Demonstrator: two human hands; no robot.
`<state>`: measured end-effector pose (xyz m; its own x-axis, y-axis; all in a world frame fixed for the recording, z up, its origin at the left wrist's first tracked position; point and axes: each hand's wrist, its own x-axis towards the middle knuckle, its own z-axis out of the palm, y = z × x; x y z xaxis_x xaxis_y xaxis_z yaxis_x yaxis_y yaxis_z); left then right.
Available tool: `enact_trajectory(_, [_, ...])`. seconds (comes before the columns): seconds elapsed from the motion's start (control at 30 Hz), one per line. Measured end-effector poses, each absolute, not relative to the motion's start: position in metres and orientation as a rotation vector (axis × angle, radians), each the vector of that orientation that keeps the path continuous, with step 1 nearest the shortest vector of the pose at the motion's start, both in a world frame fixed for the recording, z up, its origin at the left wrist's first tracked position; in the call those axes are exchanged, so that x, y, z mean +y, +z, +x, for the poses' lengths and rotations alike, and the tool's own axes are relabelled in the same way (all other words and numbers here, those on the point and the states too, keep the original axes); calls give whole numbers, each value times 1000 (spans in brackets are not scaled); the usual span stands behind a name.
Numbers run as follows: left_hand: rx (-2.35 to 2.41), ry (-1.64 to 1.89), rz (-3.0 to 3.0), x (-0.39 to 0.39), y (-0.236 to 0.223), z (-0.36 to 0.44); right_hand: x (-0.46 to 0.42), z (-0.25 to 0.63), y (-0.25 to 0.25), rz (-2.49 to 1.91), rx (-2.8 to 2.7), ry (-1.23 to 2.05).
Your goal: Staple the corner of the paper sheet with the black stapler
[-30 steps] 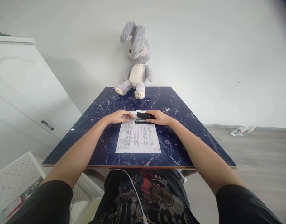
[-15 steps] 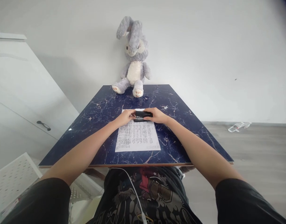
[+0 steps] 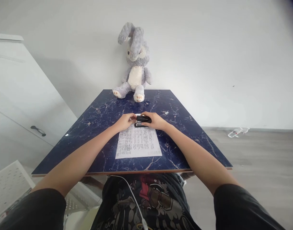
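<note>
A black stapler (image 3: 143,119) rests across the upper part of a printed sheet of paper (image 3: 143,145), its jaws slightly apart and its front end pointing left. My right hand (image 3: 154,121) grips the stapler's right end, fingers over the top and thumb on the near side. At its left end my left hand (image 3: 125,122) is curled, with the fingertips and thumb at the stapler's front. That hand covers the paper's upper left corner, and the exact contact of its fingertips is partly hidden.
The dark blue marbled table (image 3: 93,140) carries a grey plush rabbit (image 3: 136,76) at the back against the wall. A small pale scrap (image 3: 166,112) lies right of the paper. A white cabinet (image 3: 24,92) stands left, and a clear plastic item (image 3: 237,132) is on the floor.
The view has shifted slightly. My right hand has moved left along the stapler relative to the paper, and the left hand's fingers are more curved at the stapler's front end.
</note>
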<state>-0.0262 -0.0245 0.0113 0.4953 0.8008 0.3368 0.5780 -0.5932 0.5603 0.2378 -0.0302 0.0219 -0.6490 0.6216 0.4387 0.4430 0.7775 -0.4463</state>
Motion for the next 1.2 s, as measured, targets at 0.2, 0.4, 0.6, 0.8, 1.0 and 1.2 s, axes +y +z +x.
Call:
enact_trajectory(0.2, [1341, 628, 2612, -23, -1, -24, -37, 236, 30, -877, -2374, 350])
enact_trajectory(0.4, [1478, 231, 2556, -24, -4, -33, -21, 278, 44, -1103, -2193, 243])
enact_trajectory(0.6, [1528, 216, 2533, -22, 2, -42, -5, 306, 36, -1206, -2237, 289])
enact_trajectory(0.8, [1609, 170, 2509, -25, 5, -40, -7, 304, 39, -1100, -2323, 514])
enact_trajectory(1.0, [1637, 185, 2498, -24, 3, -40, -19, 295, 51, -982, -2418, 703])
enact_trajectory(1.2, [1659, 209, 2475, -24, 6, -43, -20, 296, 56, -983, -2427, 664])
